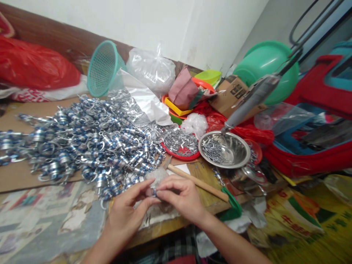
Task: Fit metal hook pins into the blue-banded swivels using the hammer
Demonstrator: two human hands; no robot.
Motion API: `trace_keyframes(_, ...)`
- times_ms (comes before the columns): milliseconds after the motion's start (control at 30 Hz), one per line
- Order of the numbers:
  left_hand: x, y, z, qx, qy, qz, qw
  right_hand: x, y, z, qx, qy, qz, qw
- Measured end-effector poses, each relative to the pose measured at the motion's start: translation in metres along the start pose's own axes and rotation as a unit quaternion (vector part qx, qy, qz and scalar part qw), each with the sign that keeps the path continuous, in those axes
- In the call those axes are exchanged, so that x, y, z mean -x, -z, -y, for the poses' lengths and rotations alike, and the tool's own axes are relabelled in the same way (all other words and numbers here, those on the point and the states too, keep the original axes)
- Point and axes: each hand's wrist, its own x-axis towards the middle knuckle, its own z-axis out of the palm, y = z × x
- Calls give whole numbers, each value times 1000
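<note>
At the near edge of the table, my left hand [129, 205] and my right hand [183, 194] meet fingertip to fingertip. Between them they pinch a small blue-and-silver metal fitting [154, 192], mostly hidden by the fingers. Just under and behind the hands is a pale, rough block [158, 176]. A hammer [198, 182] with a wooden handle lies to the right of it, its head close to my right hand's knuckles. A large heap of blue-and-silver metal fittings with hooks or rings [90, 143] spreads out beyond my left hand.
Behind the hammer stand a red plate [183, 157] of small metal pieces and a steel bowl [239, 150] holding thin pins. A grey metal lever [247, 97] slants down over the bowl. At the back are a green basket [103, 69], plastic bags and a green basin [269, 69].
</note>
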Motion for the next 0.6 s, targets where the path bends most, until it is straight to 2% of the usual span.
trace_keyframes(100, 1, 1, -6, -13, -31, -20, 999, 8, -5, 1, -49, 5, -16, 999)
trace_keyframes(267, 6, 6, -17, -11, -105, 27, 994, 13, -5, 1, -86, 11, -31, 996)
trace_keyframes(400, 9, 6, -23, -8, -117, 10, 993, 18, -7, 7, -58, 30, -61, 996)
trace_keyframes(500, 9, 5, -26, -5, -130, -5, 992, 18, -7, 11, -35, 42, -57, 997)
trace_keyframes(600, 9, 5, -26, 2, -128, 9, 992, 18, -5, 11, -38, 39, -48, 997)
